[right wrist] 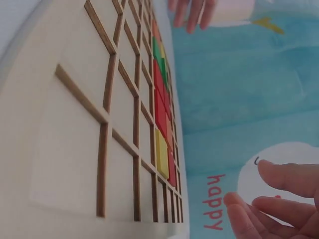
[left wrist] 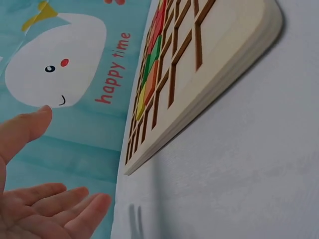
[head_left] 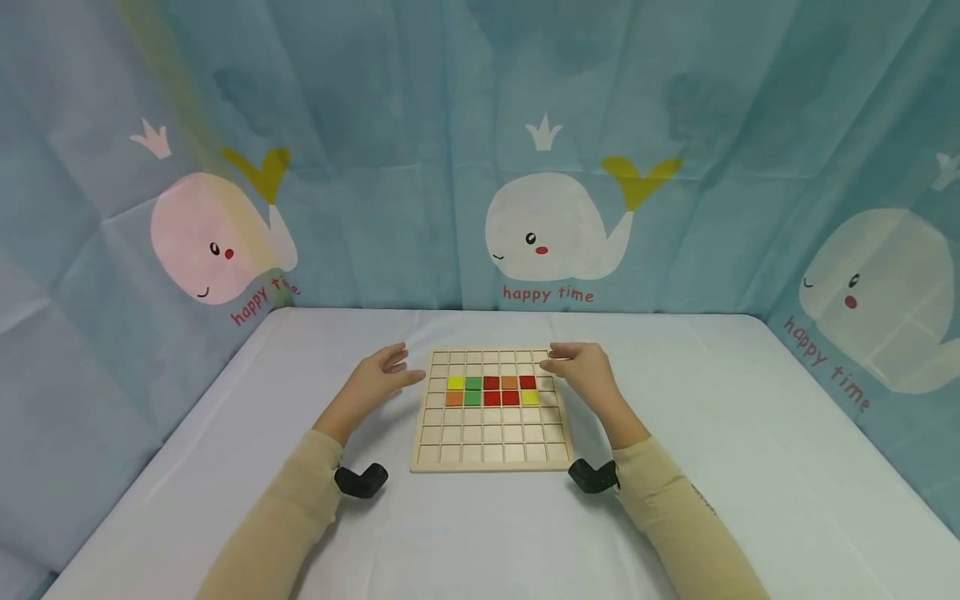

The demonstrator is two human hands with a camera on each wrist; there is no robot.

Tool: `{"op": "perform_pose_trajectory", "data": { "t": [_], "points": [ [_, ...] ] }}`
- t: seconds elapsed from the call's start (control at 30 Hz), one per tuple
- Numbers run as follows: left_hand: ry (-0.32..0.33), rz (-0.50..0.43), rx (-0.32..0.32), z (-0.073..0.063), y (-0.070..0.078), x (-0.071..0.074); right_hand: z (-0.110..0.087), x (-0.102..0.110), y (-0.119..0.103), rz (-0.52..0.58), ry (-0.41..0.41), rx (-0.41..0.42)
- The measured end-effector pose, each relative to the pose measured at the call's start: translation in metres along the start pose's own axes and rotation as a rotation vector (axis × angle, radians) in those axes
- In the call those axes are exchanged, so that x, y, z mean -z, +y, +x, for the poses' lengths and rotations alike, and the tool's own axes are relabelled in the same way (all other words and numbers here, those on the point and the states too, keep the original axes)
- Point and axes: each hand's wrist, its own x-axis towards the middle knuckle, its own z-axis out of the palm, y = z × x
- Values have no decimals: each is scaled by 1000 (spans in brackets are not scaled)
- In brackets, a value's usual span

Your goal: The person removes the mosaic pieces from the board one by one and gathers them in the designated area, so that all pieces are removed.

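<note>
A wooden grid board (head_left: pixel 492 454) lies flat on the table, its cells marked off by thin grooves. Two adjoining rows of coloured square tiles fill cells in its upper middle: yellow, green, red, orange and red behind; orange, green, two reds and a yellow tile (head_left: pixel 529 397) in front. My left hand (head_left: pixel 378 379) hovers just off the board's left side, fingers relaxed and thumb apart, holding nothing. Over the board's far right corner is my right hand (head_left: pixel 585 371), with loosely bent fingers and nothing in its grasp. The left wrist view shows the left palm (left wrist: pixel 45 214) beside the board.
A white cloth (head_left: pixel 480 542) covers the table. Behind it hangs a blue curtain (head_left: pixel 390 242) with printed whales and lettering. Each wrist wears a black camera mount, the left mount (head_left: pixel 362 481) and the right mount (head_left: pixel 594 476), close to the board's front corners.
</note>
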Motion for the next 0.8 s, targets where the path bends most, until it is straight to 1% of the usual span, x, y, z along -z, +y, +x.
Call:
{"op": "perform_pose_trajectory", "data": {
  "t": [0.1,0.23,0.37,0.43,0.6,0.73,0.8],
  "points": [
    [-1,-26,5,-1,-5,-1,4,-6,-2,17,-25,-10],
    [-2,-70,10,-4,-10,-1,8,-12,-5,38,-59,-48],
    [-8,-114,5,-5,-12,-2,12,-16,-3,79,-90,-92],
    [-18,-120,2,-5,-12,-4,15,-16,0,94,-104,-114],
    [-39,-126,38,-3,-12,-11,21,-17,6,40,-124,-160],
    [-34,-132,81,0,-11,-16,25,-18,8,-20,-135,-186],
    [-35,-131,91,2,-10,-18,27,-17,9,-37,-137,-188]
  ]
}}
